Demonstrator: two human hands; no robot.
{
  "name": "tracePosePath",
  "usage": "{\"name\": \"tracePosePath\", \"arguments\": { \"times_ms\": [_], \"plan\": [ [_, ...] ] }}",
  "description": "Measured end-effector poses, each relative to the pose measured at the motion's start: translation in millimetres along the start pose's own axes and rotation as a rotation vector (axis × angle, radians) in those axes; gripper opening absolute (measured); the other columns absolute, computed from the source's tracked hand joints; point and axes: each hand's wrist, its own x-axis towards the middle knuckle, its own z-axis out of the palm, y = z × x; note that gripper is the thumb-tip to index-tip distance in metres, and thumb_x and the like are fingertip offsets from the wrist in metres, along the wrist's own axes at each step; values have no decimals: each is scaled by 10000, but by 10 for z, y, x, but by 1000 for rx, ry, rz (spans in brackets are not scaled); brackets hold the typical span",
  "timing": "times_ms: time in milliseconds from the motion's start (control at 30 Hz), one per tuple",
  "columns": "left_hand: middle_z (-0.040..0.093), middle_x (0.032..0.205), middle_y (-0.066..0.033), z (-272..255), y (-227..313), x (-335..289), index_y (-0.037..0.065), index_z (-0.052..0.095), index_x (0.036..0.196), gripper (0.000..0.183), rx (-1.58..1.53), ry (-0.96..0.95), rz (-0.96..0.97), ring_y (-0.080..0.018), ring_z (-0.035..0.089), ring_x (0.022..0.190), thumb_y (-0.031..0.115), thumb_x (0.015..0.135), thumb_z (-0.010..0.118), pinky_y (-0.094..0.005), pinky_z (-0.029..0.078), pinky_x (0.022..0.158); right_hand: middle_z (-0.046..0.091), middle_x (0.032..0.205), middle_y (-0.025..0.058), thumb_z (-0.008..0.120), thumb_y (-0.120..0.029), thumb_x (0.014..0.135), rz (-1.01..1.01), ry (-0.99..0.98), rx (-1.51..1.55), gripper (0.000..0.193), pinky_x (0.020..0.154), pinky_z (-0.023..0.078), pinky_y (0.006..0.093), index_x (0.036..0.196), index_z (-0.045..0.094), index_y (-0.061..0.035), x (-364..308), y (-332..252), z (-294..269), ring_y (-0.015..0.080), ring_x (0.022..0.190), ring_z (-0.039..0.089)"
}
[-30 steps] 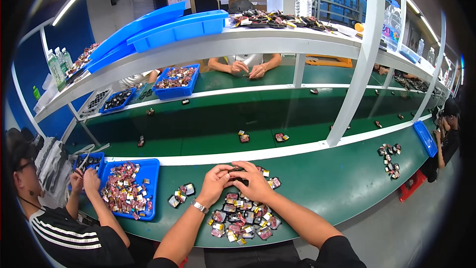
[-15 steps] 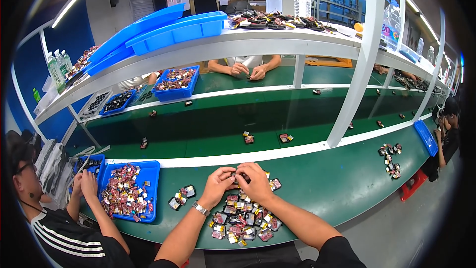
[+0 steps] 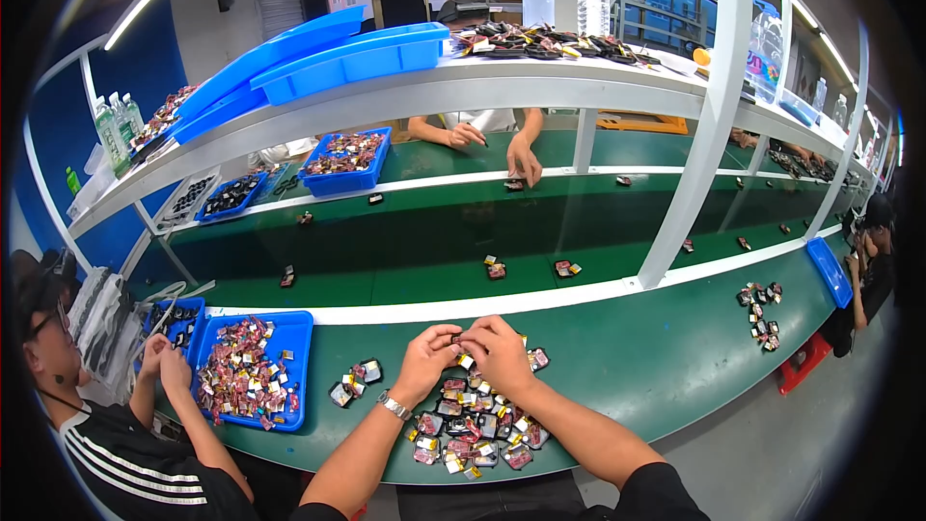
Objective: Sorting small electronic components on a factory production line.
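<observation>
My left hand, with a metal-band watch at its wrist, is closed at the fingertips. Meeting it, my right hand pinches the same small dark electronic unit, mostly covered by my fingers. Below both hands, a pile of small black device casings with reddish circuit boards and silver and yellow battery cells lies on the green tabletop. A few similar casings sit left of my left wrist.
A blue tray of reddish boards stands at left, beside a co-worker's hands. Beyond a white rail, a green conveyor carries spaced units. White posts support an overhead shelf with blue trays and bottles. More casings lie at right.
Units on the conveyor have shifted slightly right. Across the belt, a co-worker's hand has reached down to a unit at its far edge. My hands stay in nearly the same place.
</observation>
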Motion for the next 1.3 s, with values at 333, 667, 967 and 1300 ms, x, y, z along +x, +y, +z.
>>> {"name": "tracePosePath", "arguments": {
  "times_ms": [333, 667, 967, 1300],
  "plan": [
    [646, 1073, -57, 15, 29, -2, 10, 527, 1197, 271, 24, -19, -11, -94, 616, 942, 1, 929, 563, -216, 520, 757, 623, 919, 89, 748, -36, 763, 159, -73, 88, 227, 650, 543, 294, 980, 684, -35, 72, -33, -99, 187, 702, 651],
    [648, 1061, -52, -7, 15, 2, 12, 526, 1201, 269, 6, -24, -39, -89, 621, 938, 1, 933, 557, -215, 523, 743, 618, 882, 71, 727, -75, 781, -117, -70, -96, 104, 657, 539, 344, 872, 684, -48, 51, 16, -113, 244, 754, 648],
    [649, 1067, -53, -16, -1, 4, 13, 528, 1178, 252, 10, 7, -47, -89, 619, 936, 6, 929, 570, -220, 524, 750, 638, 887, 88, 735, -50, 774, -15, 22, 62, 109, 648, 543, 303, 864, 677, -30, 41, 61, -32, 215, 729, 662],
    [653, 1062, -64, 16, -42, 14, 6, 524, 1186, 260, 84, -26, -11, -93, 622, 931, -2, 930, 561, -223, 522, 762, 666, 842, 76, 771, -99, 770, 487, -172, 208, 207, 669, 538, 272, 914, 661, 0, 132, 60, -99, 131, 727, 662]
  ]
}}
